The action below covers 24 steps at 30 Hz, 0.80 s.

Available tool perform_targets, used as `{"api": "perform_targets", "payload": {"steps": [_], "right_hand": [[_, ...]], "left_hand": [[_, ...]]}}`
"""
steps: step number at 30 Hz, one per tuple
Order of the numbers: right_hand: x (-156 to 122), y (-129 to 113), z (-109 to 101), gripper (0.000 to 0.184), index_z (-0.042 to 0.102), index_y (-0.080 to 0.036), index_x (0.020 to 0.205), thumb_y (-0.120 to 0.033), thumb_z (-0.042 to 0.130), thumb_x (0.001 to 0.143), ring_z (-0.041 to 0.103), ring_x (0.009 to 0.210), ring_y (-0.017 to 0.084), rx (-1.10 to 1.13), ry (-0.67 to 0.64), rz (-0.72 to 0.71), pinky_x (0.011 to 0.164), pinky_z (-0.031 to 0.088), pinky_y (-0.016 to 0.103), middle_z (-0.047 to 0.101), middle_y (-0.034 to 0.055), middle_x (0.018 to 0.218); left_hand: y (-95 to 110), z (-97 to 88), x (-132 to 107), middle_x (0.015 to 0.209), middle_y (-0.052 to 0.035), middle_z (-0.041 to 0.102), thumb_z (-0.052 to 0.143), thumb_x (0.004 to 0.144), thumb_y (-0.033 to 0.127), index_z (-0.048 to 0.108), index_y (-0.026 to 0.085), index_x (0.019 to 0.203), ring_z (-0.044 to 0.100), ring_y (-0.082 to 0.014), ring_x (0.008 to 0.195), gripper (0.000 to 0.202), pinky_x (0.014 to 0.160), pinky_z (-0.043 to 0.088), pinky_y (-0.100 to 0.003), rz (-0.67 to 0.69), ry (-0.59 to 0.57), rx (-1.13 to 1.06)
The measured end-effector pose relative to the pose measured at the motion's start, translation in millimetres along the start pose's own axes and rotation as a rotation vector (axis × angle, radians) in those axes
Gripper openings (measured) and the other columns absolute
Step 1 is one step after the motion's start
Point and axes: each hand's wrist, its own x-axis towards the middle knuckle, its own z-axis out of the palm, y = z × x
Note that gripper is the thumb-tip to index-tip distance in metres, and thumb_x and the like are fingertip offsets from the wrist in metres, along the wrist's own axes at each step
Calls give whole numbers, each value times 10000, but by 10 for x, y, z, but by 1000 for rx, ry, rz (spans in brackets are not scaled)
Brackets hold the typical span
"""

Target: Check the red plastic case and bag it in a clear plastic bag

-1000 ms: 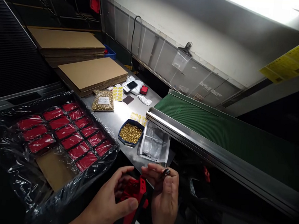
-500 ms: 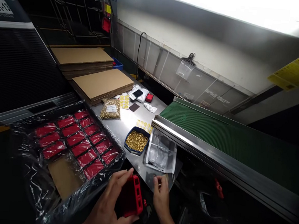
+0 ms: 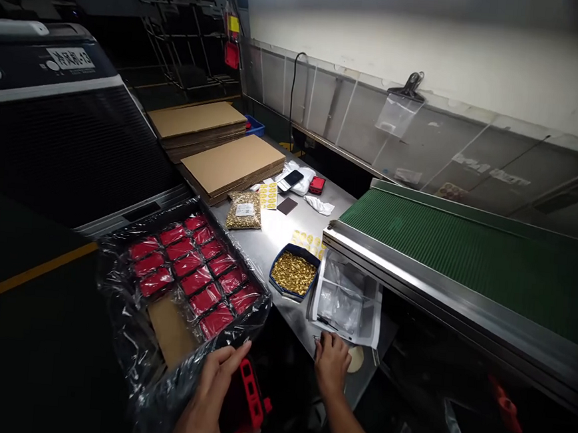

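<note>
Red part: I grip a red plastic housing (image 3: 249, 400) in my left hand (image 3: 214, 404), fingers curled round it, held below the near edge of the blue dish and just beside the wrapped tray.
Right hand: my right hand (image 3: 331, 363) rests fingers-down on the counter (image 3: 288, 226) at the near edge of the clear bags (image 3: 347, 301), just right of the blue dish; whether it pinches anything small I cannot tell.
Risk, spill: the blue dish (image 3: 294, 274) of brass pieces stands close to the counter's front; I judge a careless sweep of my right wrist could tip it and scatter them.
Risk, drop: I hold the housing off the counter over dark floor, so I think a loose grip would lose it.
Risk, snag: the tray of red parts (image 3: 194, 272) sits left of the dish in loose film, which might catch the housing.
Surface: grey metal counter; beyond the dish lie a bag of brass pieces (image 3: 244, 211), yellow label sheets (image 3: 269, 195) and flat cardboard stacks (image 3: 233, 165).
Room: a green conveyor belt (image 3: 466, 257) runs right of the dish, pale wall panels behind, and a dark machine on the left.
</note>
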Motion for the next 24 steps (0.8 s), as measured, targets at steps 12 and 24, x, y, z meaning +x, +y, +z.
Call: {"api": "perform_targets", "payload": {"steps": [12, 24], "right_hand": [[-734, -1155, -799, 809, 386, -226, 1435, -777, 405, 843, 499, 1306, 291, 980, -600, -184, 1099, 438, 414, 505, 147, 1424], [-760, -1493, -1741, 952, 421, -217, 1428, -505, 848, 627, 487, 1318, 313, 988, -321, -158, 1098, 441, 384, 522, 143, 1412]], "left_hand": [[-121, 5, 84, 1366, -149, 486, 819, 704, 479, 355, 266, 1433, 448, -385, 1280, 890, 1024, 438, -467, -247, -190, -1380], [124, 36, 371, 1421, -106, 489, 772, 752, 435, 478, 253, 1393, 404, -359, 1344, 729, 1068, 424, -406, -168, -442, -1682]]}}
